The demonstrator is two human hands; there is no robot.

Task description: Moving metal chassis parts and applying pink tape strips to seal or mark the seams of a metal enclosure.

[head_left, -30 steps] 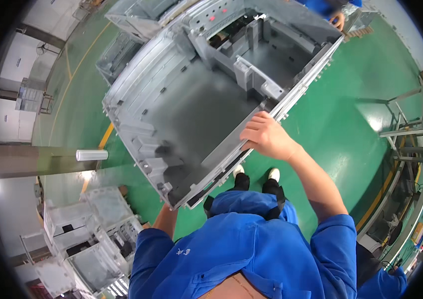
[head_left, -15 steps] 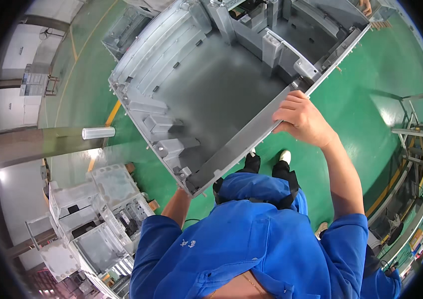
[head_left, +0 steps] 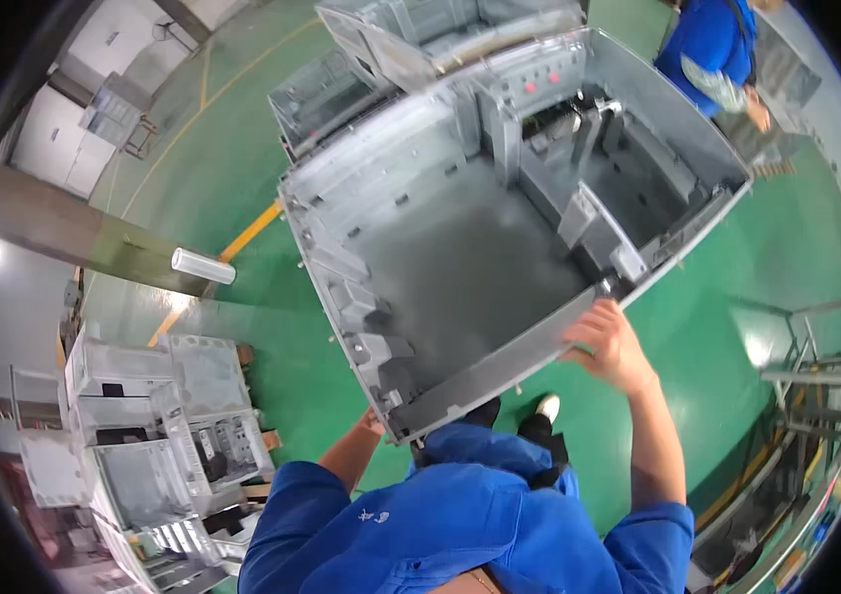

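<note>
It was a factory workshop: around the large grey casing [head_left: 470, 262] spread a green floor [head_left: 707, 287], with yellow line marking [head_left: 254, 230] and pale machine housings [head_left: 207, 366] to its left, a blue-clad worker [head_left: 707, 49] beyond its right corner.

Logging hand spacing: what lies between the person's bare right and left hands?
In the head view, the flat near wall of the large grey, open-topped, metal-looking housing runs between the right hand and the left hand, the latter partly hidden.

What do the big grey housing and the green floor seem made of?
Grey housing: probably metal, though moulded plastic is possible; matte, patchy grey finish over ribbed walls leaves it open. Green floor: likely paint or resin coating; smooth, glossy, with bright reflections.
</note>
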